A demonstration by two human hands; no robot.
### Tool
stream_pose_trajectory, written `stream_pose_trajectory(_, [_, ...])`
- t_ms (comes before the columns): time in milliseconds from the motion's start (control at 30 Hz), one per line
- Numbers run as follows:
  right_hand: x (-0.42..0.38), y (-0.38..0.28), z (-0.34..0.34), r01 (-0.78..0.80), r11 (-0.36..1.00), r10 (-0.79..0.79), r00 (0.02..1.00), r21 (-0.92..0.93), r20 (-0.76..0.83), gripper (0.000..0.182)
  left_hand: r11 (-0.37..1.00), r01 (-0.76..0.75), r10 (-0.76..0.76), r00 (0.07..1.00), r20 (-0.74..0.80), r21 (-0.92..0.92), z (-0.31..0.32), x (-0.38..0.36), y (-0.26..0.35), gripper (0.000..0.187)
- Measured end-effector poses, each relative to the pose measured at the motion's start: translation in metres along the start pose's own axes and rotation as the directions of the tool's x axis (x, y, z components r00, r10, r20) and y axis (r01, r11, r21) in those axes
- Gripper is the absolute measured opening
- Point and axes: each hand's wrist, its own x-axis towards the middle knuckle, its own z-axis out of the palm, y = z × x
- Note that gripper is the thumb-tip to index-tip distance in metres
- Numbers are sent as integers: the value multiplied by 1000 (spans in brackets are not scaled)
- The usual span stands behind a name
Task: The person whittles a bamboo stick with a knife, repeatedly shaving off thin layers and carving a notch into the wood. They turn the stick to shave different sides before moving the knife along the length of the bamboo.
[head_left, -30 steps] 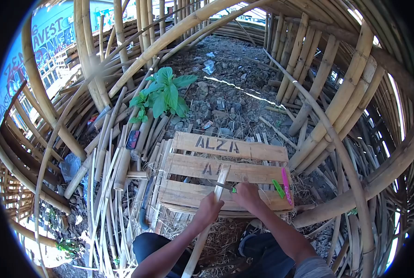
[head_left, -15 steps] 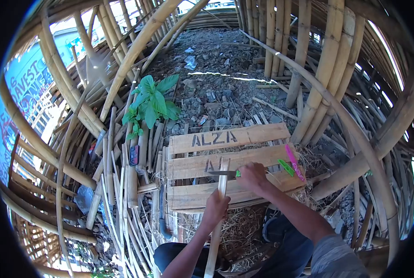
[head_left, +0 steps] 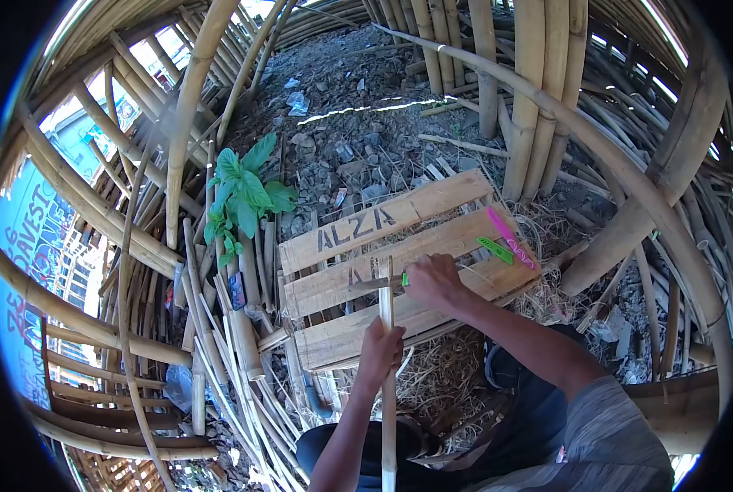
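My left hand (head_left: 379,354) is wrapped round a long bamboo strip (head_left: 388,426) that stands nearly upright in front of me. In my right hand (head_left: 433,284) is a knife (head_left: 372,284) with a green handle, most of which my fingers hide. Its blade lies across the strip near the upper end, pointing left. Behind both hands is a slatted wooden crate (head_left: 358,307) with black lettering. On its right side lie a green sheath-like piece (head_left: 495,249) and a pink one (head_left: 510,235) with writing on it.
A leafy green plant (head_left: 243,197) grows left of the crate. Bamboo strips (head_left: 239,410) lie piled at the left, with a phone-like object (head_left: 237,291) among the poles. Thick bamboo poles (head_left: 538,107) stand at the right. Shavings (head_left: 448,381) cover the ground below the crate.
My view has turned, so the crate appears tilted and further left. The strip stands more upright. Both hands keep their holds, and the knife blade is still across the strip near its top.
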Motion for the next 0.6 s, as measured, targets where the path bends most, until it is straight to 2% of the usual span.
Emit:
stream_pose_trajectory(67, [-8, -4, 0, 19, 999, -21, 998, 37, 53, 15, 1000, 10, -10, 1000, 3, -29, 0, -4, -2, 15])
stream_pose_trajectory(133, [5, 16, 5, 50, 996, -44, 996, -70, 77, 16, 998, 32, -32, 999, 8, -45, 2, -8, -4, 15])
stream_pose_trajectory(167, [18, 35, 3, -53, 987, 63, 996, -151, 66, 16, 991, 88, -84, 995, 43, -98, 5, -16, -7, 14])
stream_pose_trajectory(200, [34, 75, 3, -377, 925, 374, 926, -48, -56, 17, 981, 132, -121, 989, 81, -145, 7, -21, -7, 14])
stream_pose_trajectory(233, [38, 127, 10, -436, 900, 418, 873, -15, -252, 19, 985, 114, -102, 990, 93, -127, 11, -31, -8, 15])
stream_pose_trajectory(267, [30, 152, -10, -489, 872, 475, 854, -15, -213, 24, 987, 116, -108, 991, 78, -109, 13, -35, -11, 14])
stream_pose_trajectory(333, [16, 161, -27, -512, 859, 459, 788, -22, -410, 29, 984, 134, -124, 988, 89, -116, 10, -31, -10, 13])
stream_pose_trajectory(367, [16, 157, -30, -495, 868, 439, 798, -33, -413, 29, 983, 124, -113, 990, 82, -135, 9, -25, -11, 13])
stream_pose_trajectory(433, [10, 143, -35, -453, 887, 454, 814, 94, -362, 33, 969, 125, -96, 985, 143, -211, 7, -12, -9, 14])
stream_pose_trajectory(500, [10, 122, -37, -389, 919, 387, 852, 67, -352, 34, 955, 166, -126, 977, 170, -246, 9, -10, -2, 15])
stream_pose_trajectory(567, [13, 98, -45, -324, 934, 350, 915, 151, -200, 32, 953, 150, -96, 973, 208, -262, 12, -12, 5, 16])
stream_pose_trajectory(600, [14, 87, -46, -315, 938, 340, 920, 147, -196, 32, 955, 153, -102, 974, 202, -254, 14, -14, 9, 17])
